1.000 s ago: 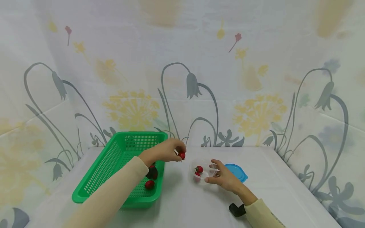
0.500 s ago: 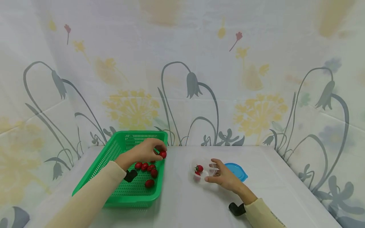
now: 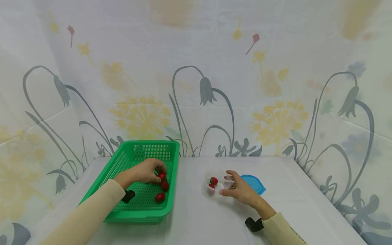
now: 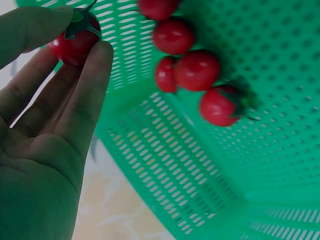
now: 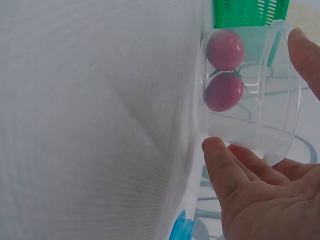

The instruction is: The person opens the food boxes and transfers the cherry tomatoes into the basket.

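My left hand [image 3: 145,172] is over the right side of the green basket [image 3: 134,216]. Its thumb and fingertips pinch a cherry tomato [image 4: 75,45] with a green leafy top. Several more cherry tomatoes [image 4: 197,70] lie on the basket's floor, partly hidden by the hand in the head view. To the right, my right hand [image 3: 242,192] holds a clear plastic container [image 5: 252,120] by its side, thumb at the rim and fingers low on the wall. Two cherry tomatoes [image 5: 225,92] rest inside it, and it stands upright on the table.
A blue lid [image 3: 255,184] lies on the white-covered table [image 3: 196,221] just behind the right hand. Black mounts [image 3: 253,225] sit at both wrists. A flower-printed cloth [image 3: 196,85] rises behind the table.
My left hand has moved left and down from beside the clear container into the green basket, still pinching the cherry tomato. The right hand and container have stayed in place.
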Demonstrator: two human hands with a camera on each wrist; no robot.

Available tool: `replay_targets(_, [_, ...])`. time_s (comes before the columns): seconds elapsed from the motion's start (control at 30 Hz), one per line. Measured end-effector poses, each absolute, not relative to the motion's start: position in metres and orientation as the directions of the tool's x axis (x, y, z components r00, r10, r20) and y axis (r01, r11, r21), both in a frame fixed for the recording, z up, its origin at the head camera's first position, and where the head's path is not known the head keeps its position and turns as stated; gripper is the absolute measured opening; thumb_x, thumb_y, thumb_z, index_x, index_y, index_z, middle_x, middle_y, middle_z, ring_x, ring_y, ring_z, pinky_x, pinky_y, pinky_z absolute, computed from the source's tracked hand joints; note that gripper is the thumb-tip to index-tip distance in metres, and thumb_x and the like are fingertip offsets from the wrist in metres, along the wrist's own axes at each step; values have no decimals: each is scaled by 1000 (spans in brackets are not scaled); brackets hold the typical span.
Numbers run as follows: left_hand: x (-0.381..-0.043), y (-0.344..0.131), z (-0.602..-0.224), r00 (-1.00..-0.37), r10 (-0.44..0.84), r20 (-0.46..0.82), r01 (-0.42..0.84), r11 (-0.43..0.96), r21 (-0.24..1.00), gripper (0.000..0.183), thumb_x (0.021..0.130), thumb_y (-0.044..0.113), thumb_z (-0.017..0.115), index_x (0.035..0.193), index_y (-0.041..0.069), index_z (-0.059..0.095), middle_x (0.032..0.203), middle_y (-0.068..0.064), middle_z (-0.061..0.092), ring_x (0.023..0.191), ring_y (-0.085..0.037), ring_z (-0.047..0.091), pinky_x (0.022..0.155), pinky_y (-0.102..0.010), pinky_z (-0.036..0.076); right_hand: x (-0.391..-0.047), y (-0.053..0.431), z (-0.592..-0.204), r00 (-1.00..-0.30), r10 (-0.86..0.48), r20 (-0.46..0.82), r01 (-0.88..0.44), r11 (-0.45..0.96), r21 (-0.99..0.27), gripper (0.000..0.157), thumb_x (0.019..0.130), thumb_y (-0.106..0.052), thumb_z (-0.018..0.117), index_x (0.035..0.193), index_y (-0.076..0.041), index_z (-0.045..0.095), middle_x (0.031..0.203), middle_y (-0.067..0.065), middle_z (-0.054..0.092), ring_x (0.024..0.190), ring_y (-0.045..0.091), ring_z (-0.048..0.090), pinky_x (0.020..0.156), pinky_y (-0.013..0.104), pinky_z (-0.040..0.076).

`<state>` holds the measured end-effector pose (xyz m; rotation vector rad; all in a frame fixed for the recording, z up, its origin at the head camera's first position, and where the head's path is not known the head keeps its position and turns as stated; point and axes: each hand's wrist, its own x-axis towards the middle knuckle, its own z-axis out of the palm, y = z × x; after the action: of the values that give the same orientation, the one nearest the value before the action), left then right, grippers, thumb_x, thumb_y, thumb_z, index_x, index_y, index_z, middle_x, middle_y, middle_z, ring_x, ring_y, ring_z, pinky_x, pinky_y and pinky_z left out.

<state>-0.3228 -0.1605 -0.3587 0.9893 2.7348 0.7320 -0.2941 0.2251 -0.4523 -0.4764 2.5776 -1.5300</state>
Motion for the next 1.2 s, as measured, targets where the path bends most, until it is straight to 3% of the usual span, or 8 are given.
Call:
replay_targets(0.4, [-325, -169, -375, -764, 645, -27, 545, 666, 510, 22, 76, -3, 74, 95, 6, 69, 89, -1, 62, 82, -18, 58, 69, -32, 50, -293, 225, -450, -946, -318, 68, -213, 448, -868, 90, 81, -32, 77, 147, -4, 23, 142, 21, 41, 109, 31, 55, 83, 40, 51])
replay_targets(0.73, [-325, -165, -377, -805, 585, -96, 480, 738, 474, 21, 75, -3, 76, 93, 7, 68, 89, -1, 61, 82, -18, 56, 71, -35, 50, -293, 225, -450, -948, -313, 62, -202, 438, -876, 87, 82, -29, 76, 147, -5, 24, 143, 20, 40, 113, 32, 54, 85, 42, 51])
replay_targets(1.2, [-324, -167, -379, -812, 573, -109, 461, 746, 482, 24, 75, -1, 77, 95, 8, 67, 92, -2, 64, 87, -21, 59, 74, -37, 51, -293, 224, -451, -947, -315, 58, -199, 437, -877, 90, 81, -32, 77, 147, -5, 23, 143, 20, 40, 110, 31, 55, 84, 41, 51])
